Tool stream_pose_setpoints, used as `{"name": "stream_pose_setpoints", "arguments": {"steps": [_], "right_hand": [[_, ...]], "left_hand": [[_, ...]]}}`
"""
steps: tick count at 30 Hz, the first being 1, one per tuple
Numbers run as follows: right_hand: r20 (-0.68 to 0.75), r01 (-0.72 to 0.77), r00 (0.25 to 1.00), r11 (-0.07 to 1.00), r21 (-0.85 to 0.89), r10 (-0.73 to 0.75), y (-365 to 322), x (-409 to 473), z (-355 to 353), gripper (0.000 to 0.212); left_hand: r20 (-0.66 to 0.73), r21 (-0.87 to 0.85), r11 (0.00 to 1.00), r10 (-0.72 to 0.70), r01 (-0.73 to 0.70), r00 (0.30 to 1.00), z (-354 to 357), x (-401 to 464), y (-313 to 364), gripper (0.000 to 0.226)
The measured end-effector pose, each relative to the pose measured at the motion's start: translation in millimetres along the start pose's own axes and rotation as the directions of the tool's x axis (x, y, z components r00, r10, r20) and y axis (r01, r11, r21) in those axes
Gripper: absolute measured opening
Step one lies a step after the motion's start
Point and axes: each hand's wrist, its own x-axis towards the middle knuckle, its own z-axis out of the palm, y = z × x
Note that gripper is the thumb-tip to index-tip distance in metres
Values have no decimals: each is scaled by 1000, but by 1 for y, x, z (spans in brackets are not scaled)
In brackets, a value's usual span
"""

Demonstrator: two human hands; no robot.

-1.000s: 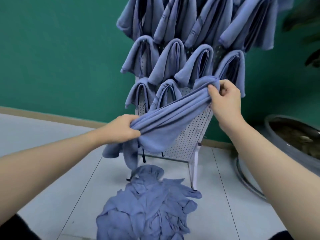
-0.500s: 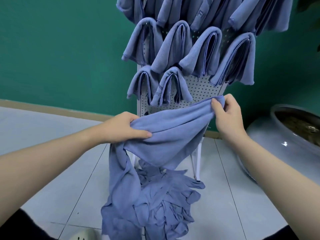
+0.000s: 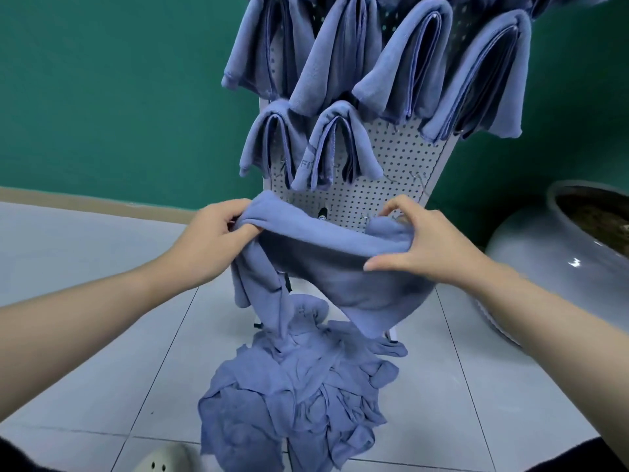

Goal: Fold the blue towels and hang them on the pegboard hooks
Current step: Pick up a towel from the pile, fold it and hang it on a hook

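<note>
Bare pegboard lies open right of hung towels.

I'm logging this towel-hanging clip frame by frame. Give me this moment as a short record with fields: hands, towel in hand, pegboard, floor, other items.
left hand: grips one end of the held towel
right hand: grips the other end
held towel: unfolded, stretched between the hands, sagging in front of the pegboard
pegboard: white, folded towels hung in rows; bare hooks lower right
floor: pale tiles, crumpled towel pile below the board
other: grey pot at right
</note>
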Motion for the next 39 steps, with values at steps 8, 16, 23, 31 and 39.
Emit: {"name": "stream_pose_setpoints", "arguments": {"steps": [8, 16, 23, 31, 39], "right_hand": [[-11, 140, 989, 975, -175, -144, 15, 8, -3, 25], [-148, -109, 950, 737, 666, 274, 21, 10, -3, 13], [-58, -160, 939, 578, 800, 340, 14, 9, -8, 23], [-50, -169, 937, 573, 802, 346, 22, 11, -12, 22], [-107, -158, 931, 653, 741, 347, 27, 15, -7, 25]], "left_hand": [[-8, -37, 994, -102, 101, 995, -2, 8, -2, 23], [183, -2, 999, -44, 45, 982, 3, 11, 2, 24], [385, 165, 981, -163, 105, 908, 10, 11, 9, 44], [469, 236, 964, -224, 124, 854, 11, 4, 3, 35], [502, 47, 932, -333, 359, 798, 15, 5, 23, 55]]}}
